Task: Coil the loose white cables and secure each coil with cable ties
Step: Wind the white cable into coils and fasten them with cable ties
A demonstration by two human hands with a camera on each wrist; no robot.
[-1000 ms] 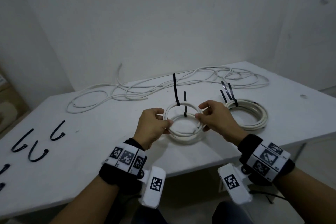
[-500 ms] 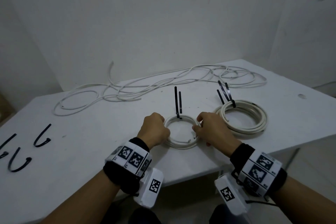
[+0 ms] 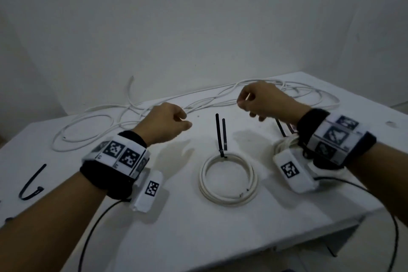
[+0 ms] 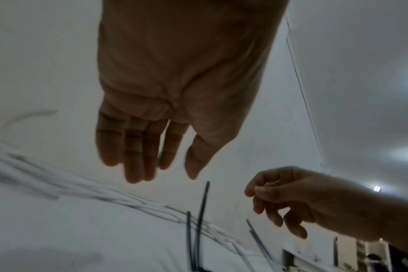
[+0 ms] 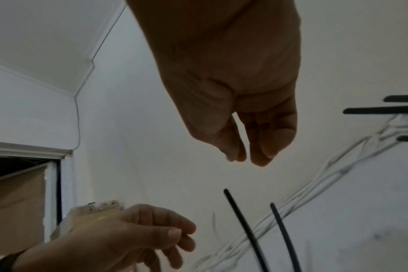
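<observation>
A small white cable coil lies flat on the white table, bound at its far side by two black cable ties whose tails stand upright. The same tails appear in the left wrist view and the right wrist view. My left hand hovers above the table left of the coil, fingers loosely curled and holding nothing. My right hand is raised beyond the coil, over the loose white cables; its thumb and fingers are close together and hold nothing.
A second tied coil sits to the right, mostly hidden behind my right wrist. A spare black cable tie lies at the table's left edge. The wall stands close behind the table; the front edge is near my forearms.
Both hands have let go of the small coil, which now lies on the table. They have lifted and moved away from me, toward the loose cables.
</observation>
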